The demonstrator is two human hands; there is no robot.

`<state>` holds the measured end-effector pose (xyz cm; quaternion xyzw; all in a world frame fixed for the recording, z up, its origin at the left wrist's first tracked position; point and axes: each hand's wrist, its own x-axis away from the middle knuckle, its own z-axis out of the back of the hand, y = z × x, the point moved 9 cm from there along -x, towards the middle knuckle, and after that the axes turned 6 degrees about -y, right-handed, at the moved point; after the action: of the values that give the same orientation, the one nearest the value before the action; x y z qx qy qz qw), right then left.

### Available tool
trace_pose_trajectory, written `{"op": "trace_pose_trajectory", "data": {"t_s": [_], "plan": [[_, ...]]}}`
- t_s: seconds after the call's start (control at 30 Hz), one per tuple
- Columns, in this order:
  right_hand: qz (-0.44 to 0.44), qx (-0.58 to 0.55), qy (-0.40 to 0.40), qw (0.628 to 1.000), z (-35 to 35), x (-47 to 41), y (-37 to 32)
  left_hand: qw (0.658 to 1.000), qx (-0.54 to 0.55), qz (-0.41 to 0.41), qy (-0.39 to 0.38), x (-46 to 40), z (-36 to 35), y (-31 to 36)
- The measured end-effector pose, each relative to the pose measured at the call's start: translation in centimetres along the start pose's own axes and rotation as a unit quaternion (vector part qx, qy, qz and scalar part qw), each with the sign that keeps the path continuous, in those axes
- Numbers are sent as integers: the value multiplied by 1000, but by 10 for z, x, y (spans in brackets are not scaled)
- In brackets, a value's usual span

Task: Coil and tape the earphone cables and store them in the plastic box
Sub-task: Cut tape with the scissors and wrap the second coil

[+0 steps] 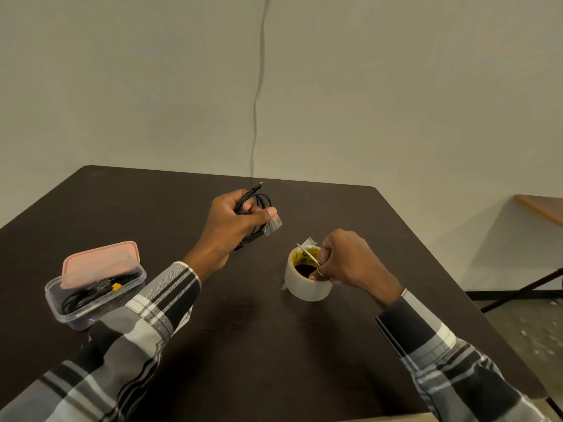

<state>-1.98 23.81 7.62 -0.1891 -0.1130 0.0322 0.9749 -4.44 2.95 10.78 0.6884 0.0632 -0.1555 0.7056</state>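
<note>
Landmark: tape roll [307,277], set flat on the dark table [243,330], roughly mid-table.

Left hand [231,226]: raised up-left of the roll, well apart from it; fingers curled round a coiled black earphone cable [259,202]. Cable loops are seen above the fingers, w/ the plug end poking up at the far side and a tail hanging below the palm.

Tape piece [274,224]: short clear strip, stuck at the left thumb tip, dangling toward the roll.

Right hand [347,260]: at the roll's right rim, fingers curled; a thin scissors-like tool [310,255] is gripped, its blade laid across the roll's open centre. Exact tool type can't be told for sure, view too small. A loose tape end is lifted at the roll's far edge.

Plastic box [91,300]: far left of the roll, near the table's left edge; clear, w/ dark coiled cables and a small orange bit inside.

Pink lid [100,263]: resting tilted on the box's far side, box partly uncovered.

Sleeves: plaid, on both forearms.
</note>
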Motion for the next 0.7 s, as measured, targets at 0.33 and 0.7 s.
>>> {"op": "trace_pose_trajectory", "data": {"t_s": [0.33, 0.7], "plan": [[23, 56, 25, 998, -1, -7, -9, 1000, 5, -7, 3, 1, 2, -2], [55, -1, -2, 998, 2, -3, -5, 1000, 11, -4, 6, 1, 3, -4]]}}
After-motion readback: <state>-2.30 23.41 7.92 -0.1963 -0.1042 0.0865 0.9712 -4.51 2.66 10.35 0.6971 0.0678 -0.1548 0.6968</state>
